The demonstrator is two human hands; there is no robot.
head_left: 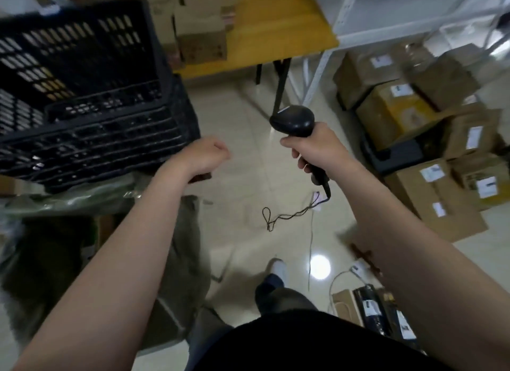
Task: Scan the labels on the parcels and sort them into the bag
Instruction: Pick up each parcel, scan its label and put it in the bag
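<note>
my right hand (317, 152) has all its fingers wrapped tight round the handle of the black scanner (294, 120), head pointing away from me, its cable (289, 214) hanging toward the floor (242, 116). my left hand (205, 156) is just beside the stacked black crates (96, 116), fingers curled under; i cannot tell whether they hold anything. the labelled parcels (425, 188) are piled on the floor at my right, the grey-green bag (187, 241) low on my left.

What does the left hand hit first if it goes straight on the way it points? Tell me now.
Probably nothing near: the left hand points past the black crates over bare floor, toward the dark table leg. Depth is unclear.
</note>
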